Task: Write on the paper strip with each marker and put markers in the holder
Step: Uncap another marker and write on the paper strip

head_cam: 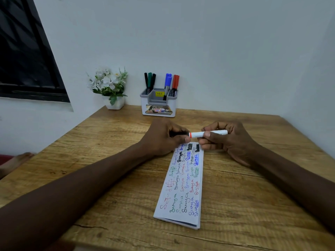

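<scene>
A white marker (208, 133) with an orange ring is held level above the far end of the paper strip (183, 185). My right hand (226, 140) grips its white barrel. My left hand (166, 137) is closed around its dark cap end, which the fingers mostly hide. The folded strip lies lengthwise on the wooden table (94, 160) and is covered with coloured handwriting. A white and grey holder (159, 104) stands at the back against the wall, with black, green, blue and red markers upright in it.
A small white pot of artificial flowers (111, 87) stands left of the holder at the table's back edge. A dark window (23, 51) is on the left wall. The table's left edge runs diagonally; a foot shows beyond it.
</scene>
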The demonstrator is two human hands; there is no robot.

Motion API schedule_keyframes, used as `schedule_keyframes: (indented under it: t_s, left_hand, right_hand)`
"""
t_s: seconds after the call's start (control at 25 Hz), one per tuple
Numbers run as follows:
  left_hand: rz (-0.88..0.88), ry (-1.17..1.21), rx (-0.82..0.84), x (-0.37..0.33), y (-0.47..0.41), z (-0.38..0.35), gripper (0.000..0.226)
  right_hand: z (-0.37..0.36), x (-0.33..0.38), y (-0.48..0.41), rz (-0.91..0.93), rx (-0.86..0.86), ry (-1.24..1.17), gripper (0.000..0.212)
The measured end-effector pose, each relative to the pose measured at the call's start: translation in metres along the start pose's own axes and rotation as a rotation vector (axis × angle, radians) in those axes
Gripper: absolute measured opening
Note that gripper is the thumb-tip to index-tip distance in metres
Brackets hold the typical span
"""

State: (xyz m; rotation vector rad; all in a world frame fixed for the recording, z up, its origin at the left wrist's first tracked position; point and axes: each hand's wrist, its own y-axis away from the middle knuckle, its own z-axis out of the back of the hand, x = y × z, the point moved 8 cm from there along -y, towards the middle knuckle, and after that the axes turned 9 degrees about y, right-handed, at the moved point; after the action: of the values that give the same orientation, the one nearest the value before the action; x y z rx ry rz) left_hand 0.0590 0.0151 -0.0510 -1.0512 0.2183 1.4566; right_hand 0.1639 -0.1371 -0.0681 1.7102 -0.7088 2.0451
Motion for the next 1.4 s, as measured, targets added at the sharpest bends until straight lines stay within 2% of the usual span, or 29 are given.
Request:
schedule_keyframes:
  t_s: [0.44, 0.52, 0.6, 0.76, 0.92, 1.0, 1.12, 1.24, 1.4]
  left_hand:
    - [-0.061, 0.021, -0.039, -0.010, 0.000, -0.004, 0.026]
    - [0.004, 0.128, -0.066, -0.006, -0.005, 0.002, 0.023]
    - [0.075, 0.335, -0.105, 0.000, -0.008, 0.010, 0.022]
    - [0.198, 0.593, -0.222, 0.011, -0.006, 0.030, 0.024]
    - [0.223, 0.801, -0.569, 0.029, -0.009, 0.088, 0.028]
    - [0.169, 0.675, -0.723, 0.033, -0.014, 0.123, 0.026]
    - [0.047, 0.285, -0.830, 0.029, -0.027, 0.160, 0.023]
    - [-0.021, -0.054, -0.779, 0.026, -0.049, 0.168, 0.022]
    - [-0.011, -0.244, -0.629, 0.031, -0.079, 0.153, 0.024]
  right_hand:
    - [0.000, -0.001, -0.003, 0.023, 0.025, 0.007, 0.022]
    - [0.002, -0.001, -0.004, 0.022, -0.039, 0.001, 0.024]
    - [0.002, 0.000, -0.002, 0.016, -0.073, -0.009, 0.023]
    - [0.003, 0.000, -0.002, -0.014, -0.069, -0.022, 0.036]
    - [0.006, -0.003, -0.002, -0.037, -0.066, -0.032, 0.042]
    - [0.002, -0.003, -0.001, -0.036, -0.028, 0.025, 0.045]
    - [0.001, -0.003, -0.001, -0.030, -0.001, 0.080, 0.035]
    - [0.001, -0.004, -0.002, -0.029, 0.007, 0.090, 0.029]
    - [0.002, -0.005, -0.004, -0.019, 0.017, 0.098, 0.026]
